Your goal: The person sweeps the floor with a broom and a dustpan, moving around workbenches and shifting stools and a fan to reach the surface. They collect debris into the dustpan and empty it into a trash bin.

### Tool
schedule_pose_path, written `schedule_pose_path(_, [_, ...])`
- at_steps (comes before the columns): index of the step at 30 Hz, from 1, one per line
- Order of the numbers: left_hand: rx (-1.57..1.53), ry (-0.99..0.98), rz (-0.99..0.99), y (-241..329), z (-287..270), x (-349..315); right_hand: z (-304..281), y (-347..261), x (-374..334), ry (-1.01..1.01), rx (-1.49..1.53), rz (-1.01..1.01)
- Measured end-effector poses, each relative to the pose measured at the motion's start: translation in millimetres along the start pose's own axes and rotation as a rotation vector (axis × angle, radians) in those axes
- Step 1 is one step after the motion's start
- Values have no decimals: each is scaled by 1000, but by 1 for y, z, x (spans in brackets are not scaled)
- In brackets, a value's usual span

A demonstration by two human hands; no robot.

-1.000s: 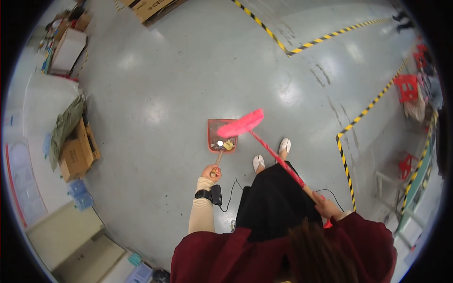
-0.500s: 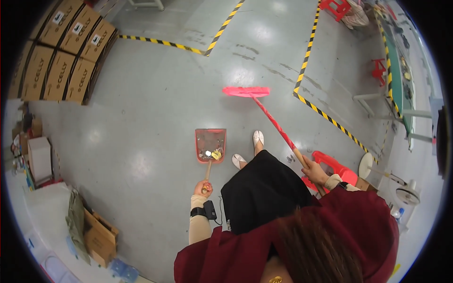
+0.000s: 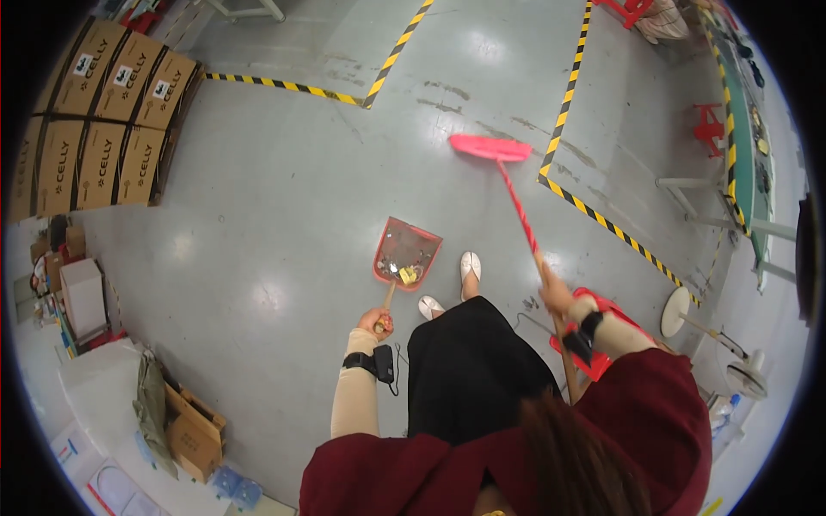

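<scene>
My left hand (image 3: 375,322) is closed round the wooden handle of a red dustpan (image 3: 408,252). In the pan lie a yellow scrap (image 3: 409,274) and other small bits of litter. My right hand (image 3: 557,291) grips the wooden part of a broom's (image 3: 524,217) stick, whose upper length passes back beside my body. The broom's pink-red head (image 3: 491,148) is out ahead, beyond the dustpan and to its right, apart from it. Whether the bristles touch the floor I cannot tell.
Stacked cardboard boxes (image 3: 110,116) stand at the far left. Yellow-black tape (image 3: 613,230) marks the grey floor. A red plastic stool (image 3: 594,344) and a standing fan (image 3: 675,312) are close on my right; a green-topped workbench (image 3: 761,193) lies beyond. A wooden crate (image 3: 196,434) is at near left.
The broom head has swung right and slightly farther out, with my right hand moving forward. The dustpan has shifted a little right and forward and turned clockwise in my left hand.
</scene>
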State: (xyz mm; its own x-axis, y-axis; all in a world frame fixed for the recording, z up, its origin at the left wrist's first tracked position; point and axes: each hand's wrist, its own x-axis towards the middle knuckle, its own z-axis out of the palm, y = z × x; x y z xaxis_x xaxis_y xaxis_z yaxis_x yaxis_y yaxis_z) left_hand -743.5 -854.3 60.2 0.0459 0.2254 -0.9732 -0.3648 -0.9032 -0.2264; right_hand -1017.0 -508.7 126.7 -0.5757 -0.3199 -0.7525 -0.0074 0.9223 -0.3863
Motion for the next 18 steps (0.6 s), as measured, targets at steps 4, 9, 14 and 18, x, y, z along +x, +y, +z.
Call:
schedule_pose_path(4, [-56, -86, 56, -9, -7, -5, -15, 18, -109, -390, 90, 116])
schedule_pose_path(9, [-221, -144, 124, -18, -49, -27, -23, -32, -135, -322, -11, -653])
schedule_pose_path(14, [-415, -244, 150, -18, -113, -46, 18, -124, -81, -384, -315, -461])
schedule_pose_path(18, [-630, -282, 182, 4, -176, -56, 113, -231, -2, -203, -357, -667])
